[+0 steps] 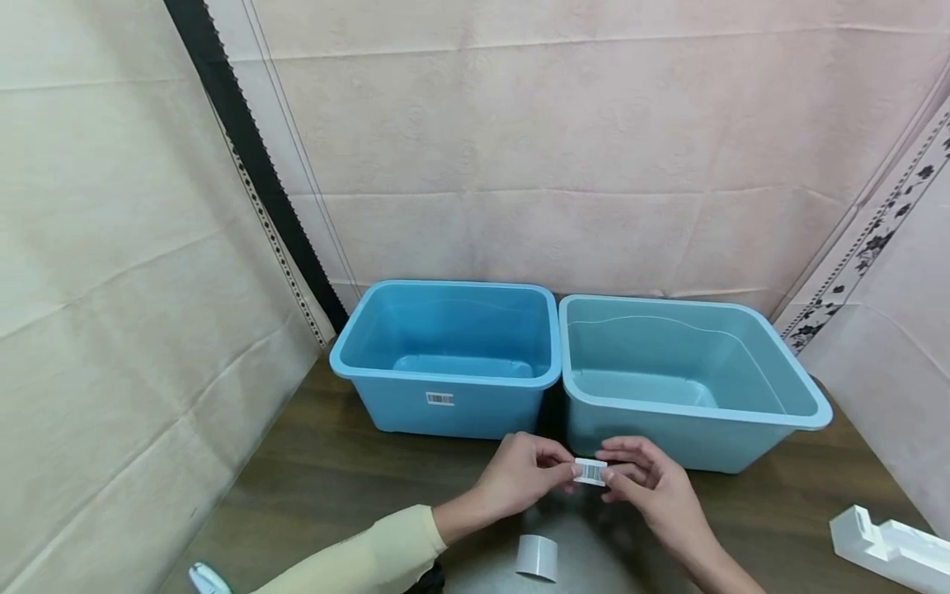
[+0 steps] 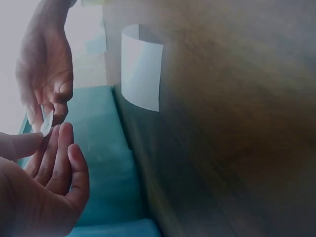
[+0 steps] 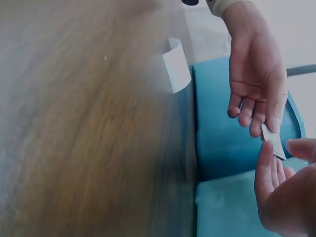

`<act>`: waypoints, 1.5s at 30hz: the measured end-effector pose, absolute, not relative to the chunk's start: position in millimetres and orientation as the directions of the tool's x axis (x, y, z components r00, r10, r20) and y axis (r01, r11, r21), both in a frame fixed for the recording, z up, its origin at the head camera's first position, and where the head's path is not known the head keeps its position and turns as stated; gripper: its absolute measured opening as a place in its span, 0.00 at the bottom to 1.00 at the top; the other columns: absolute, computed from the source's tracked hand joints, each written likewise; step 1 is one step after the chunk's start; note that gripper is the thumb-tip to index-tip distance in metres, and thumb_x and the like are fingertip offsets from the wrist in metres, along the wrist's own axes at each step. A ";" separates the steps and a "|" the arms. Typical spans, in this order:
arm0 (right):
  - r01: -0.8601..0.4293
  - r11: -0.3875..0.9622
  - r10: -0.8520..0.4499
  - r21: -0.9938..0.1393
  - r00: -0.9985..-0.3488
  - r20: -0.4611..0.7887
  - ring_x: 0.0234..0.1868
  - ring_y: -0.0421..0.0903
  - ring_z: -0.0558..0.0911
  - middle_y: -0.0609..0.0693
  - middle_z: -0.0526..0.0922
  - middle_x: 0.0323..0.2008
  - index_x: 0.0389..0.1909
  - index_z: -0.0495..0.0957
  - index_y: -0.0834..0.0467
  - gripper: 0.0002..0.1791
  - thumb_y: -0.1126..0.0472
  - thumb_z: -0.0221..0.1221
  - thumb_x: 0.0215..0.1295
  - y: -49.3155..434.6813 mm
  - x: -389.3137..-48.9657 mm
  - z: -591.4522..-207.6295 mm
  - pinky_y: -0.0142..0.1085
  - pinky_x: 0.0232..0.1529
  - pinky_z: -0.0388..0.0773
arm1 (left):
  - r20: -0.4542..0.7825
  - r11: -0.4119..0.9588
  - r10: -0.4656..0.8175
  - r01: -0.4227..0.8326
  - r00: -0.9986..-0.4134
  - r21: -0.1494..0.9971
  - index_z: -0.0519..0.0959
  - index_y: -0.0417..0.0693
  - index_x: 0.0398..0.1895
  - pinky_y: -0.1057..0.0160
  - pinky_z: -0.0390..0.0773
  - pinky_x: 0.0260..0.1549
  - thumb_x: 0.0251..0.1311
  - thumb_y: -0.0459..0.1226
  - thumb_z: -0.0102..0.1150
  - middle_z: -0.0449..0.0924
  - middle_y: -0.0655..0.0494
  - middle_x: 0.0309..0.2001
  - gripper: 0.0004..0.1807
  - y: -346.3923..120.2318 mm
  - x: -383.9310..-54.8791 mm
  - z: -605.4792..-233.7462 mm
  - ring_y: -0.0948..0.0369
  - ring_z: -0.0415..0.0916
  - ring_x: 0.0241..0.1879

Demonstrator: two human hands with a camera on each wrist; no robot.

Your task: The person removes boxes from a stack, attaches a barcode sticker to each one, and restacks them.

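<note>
unreadable barcodes point(image 1: 439, 398) mark the left blue tub point(image 1: 486, 412) and white label point(image 1: 590, 471).

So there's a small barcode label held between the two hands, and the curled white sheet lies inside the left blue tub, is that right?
The curled white sheet isn't inside the left blue tub; the head view shows it on the table. The barcode label is held as you say.

The left hand point(image 1: 525, 472) pinched the left end of the label point(image 1: 590, 471); the right hand point(image 1: 646, 480), fingers loosely bent, touched its right end.
</note>
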State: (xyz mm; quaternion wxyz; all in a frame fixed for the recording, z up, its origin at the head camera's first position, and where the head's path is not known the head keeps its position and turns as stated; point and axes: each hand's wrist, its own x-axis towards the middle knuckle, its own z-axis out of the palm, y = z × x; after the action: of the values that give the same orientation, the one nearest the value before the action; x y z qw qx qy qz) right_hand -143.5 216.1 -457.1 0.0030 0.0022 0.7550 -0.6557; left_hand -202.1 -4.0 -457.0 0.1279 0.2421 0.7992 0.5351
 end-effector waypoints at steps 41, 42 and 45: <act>-0.007 0.484 0.405 -0.875 -0.885 0.231 0.38 0.28 0.89 0.26 0.88 0.43 0.57 0.86 0.58 0.18 0.52 0.66 0.75 293.4 -138.8 -452.5 0.29 0.35 0.87 | 0.169 0.226 0.665 0.413 -0.727 0.882 0.74 0.64 0.75 0.80 0.80 0.47 0.79 0.50 0.54 0.78 0.69 0.70 0.24 96.6 -197.7 -453.0 0.76 0.83 0.55; 0.000 0.488 0.412 -0.873 -0.882 0.230 0.38 0.28 0.88 0.26 0.88 0.43 0.58 0.86 0.57 0.18 0.52 0.65 0.75 292.0 -138.3 -452.5 0.29 0.34 0.87 | 0.173 0.230 0.664 0.420 -0.727 0.878 0.74 0.64 0.75 0.80 0.80 0.47 0.79 0.50 0.54 0.78 0.70 0.70 0.24 96.3 -197.7 -452.8 0.76 0.83 0.55; 0.027 0.502 0.431 -0.865 -0.874 0.223 0.37 0.27 0.88 0.24 0.87 0.43 0.59 0.86 0.56 0.18 0.51 0.64 0.76 289.4 -137.3 -451.5 0.28 0.34 0.86 | 0.208 0.260 0.634 0.458 -0.745 0.850 0.77 0.62 0.72 0.81 0.79 0.46 0.79 0.50 0.54 0.82 0.69 0.67 0.23 96.3 -197.7 -451.7 0.77 0.84 0.51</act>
State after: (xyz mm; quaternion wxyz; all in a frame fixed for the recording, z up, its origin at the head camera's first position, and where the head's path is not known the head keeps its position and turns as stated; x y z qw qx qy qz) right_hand -137.3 289.4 -451.5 -0.2106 0.1361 0.8406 -0.4802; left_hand -197.7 96.3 -451.7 0.0878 0.3459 0.7888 0.5004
